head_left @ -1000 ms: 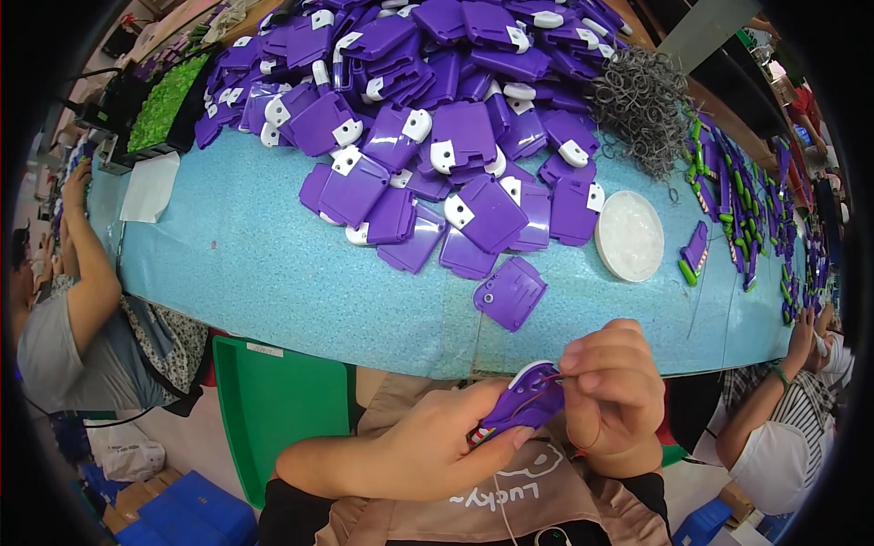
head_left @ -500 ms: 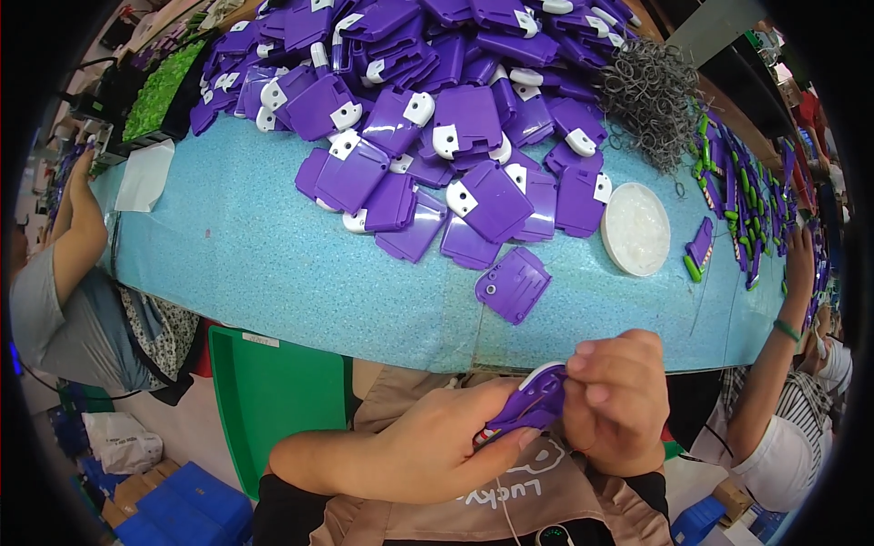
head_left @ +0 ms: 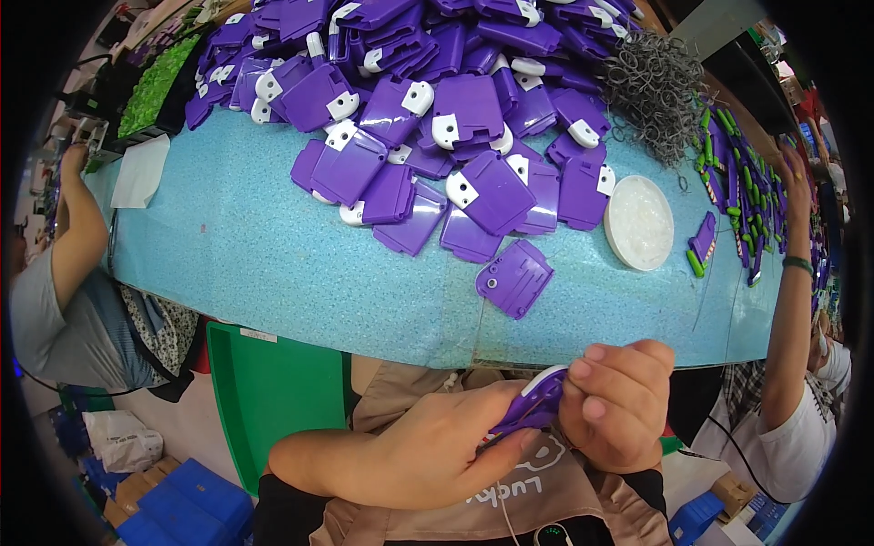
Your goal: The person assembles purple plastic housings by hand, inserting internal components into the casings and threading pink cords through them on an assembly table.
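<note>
My left hand is wrapped round a purple plastic casing with a white edge, held tilted above my lap, just off the table's near edge. Against the casing's right end are the curled fingers of my right hand. Whatever those fingertips pinch is too small or hidden to tell. On the blue table, a single purple shell with small holes lies nearest to my hands. Beyond it spreads a big heap of purple and white casings.
A round white dish of small translucent pieces stands right of the heap. Behind it is a tangle of grey wire springs. Purple and green parts cover the far right. A green tray sits at my left. Co-workers' arms show on both sides.
The casing has tipped slightly in my left hand, showing less of its inner face. My right fingers have shifted a little at its end. The right-hand co-worker's arm has moved up.
</note>
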Action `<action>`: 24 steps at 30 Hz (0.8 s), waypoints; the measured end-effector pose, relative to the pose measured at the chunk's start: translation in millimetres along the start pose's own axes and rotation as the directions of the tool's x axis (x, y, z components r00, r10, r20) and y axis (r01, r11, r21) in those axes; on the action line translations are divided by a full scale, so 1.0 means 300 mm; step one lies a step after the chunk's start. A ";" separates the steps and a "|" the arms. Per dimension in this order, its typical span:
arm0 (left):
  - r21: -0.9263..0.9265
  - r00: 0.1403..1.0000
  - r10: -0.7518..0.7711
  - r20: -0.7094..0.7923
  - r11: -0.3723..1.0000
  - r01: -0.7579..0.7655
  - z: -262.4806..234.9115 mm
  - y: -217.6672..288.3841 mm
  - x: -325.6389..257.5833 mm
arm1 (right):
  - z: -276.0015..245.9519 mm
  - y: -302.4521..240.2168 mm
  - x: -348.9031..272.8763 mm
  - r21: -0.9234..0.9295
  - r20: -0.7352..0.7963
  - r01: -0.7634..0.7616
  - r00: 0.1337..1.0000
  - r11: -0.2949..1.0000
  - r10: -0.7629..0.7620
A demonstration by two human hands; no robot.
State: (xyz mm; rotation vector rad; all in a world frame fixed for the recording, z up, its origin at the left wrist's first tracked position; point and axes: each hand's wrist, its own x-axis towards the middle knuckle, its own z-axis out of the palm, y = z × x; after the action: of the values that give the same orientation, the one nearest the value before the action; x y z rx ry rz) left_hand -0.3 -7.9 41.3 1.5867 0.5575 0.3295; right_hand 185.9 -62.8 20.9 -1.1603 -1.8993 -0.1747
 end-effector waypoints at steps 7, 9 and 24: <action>-0.033 0.991 0.021 0.128 0.999 -0.017 -0.034 0.006 0.002 | -0.062 -0.018 0.065 0.631 0.541 -0.756 0.590 0.175 0.600; -0.193 0.982 0.019 0.189 0.981 0.018 -0.054 0.002 -0.001 | -0.059 -0.001 0.102 0.642 0.524 -0.750 0.581 0.160 0.623; 0.154 0.973 0.040 -0.229 0.988 -0.005 0.023 -0.042 0.008 | 0.035 -0.050 0.091 0.147 0.178 -0.383 0.917 0.912 0.356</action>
State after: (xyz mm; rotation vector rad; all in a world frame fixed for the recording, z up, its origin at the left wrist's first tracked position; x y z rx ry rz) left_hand 3.4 -12.1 27.8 1.7150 0.7595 0.5034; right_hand 163.2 -47.9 39.2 -1.4141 -1.7375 0.2937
